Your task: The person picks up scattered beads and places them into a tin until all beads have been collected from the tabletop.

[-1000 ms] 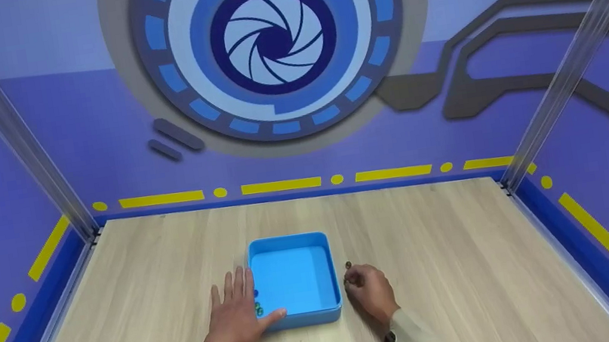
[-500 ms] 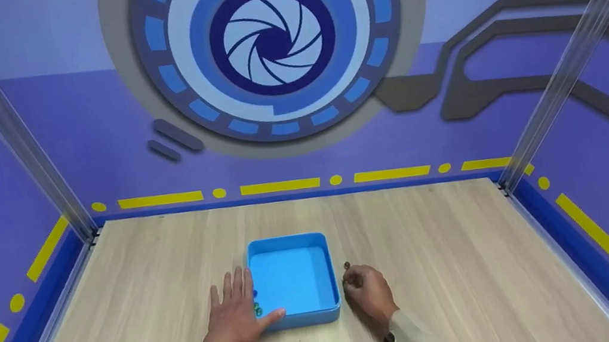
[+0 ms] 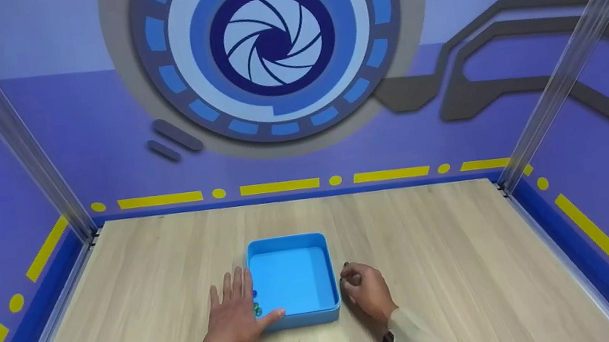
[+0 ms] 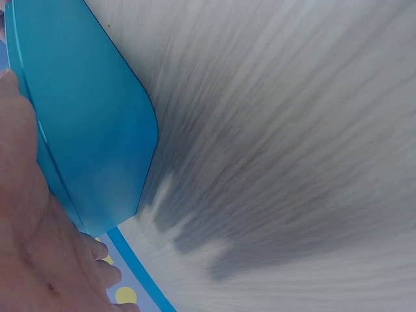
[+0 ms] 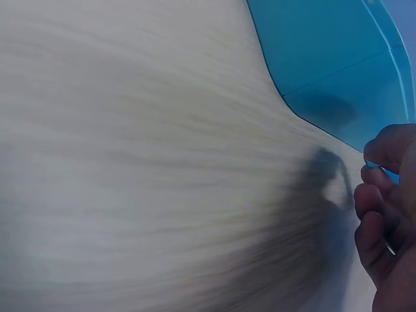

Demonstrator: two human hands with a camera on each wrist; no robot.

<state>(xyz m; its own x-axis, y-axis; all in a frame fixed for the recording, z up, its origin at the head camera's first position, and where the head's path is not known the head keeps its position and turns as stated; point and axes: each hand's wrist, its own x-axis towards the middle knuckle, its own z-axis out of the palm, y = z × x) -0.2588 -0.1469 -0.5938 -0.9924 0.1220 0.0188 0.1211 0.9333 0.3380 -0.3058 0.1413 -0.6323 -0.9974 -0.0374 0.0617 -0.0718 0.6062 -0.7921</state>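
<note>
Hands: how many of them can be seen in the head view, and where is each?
2: the left hand rests against the left side of the blue box, and the right hand, fingers curled, is beside its right wall.

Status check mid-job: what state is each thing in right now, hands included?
Blue box: lidless, standing on the table.
Blue bead: inside, by the left wall.
Green beads: inside, near the front-left corner; count unclear.
Left hand: spread along the box's left side, thumb at the front rim.
Right hand: curled, pinching.
Small item: pinched, mostly hidden.
</note>
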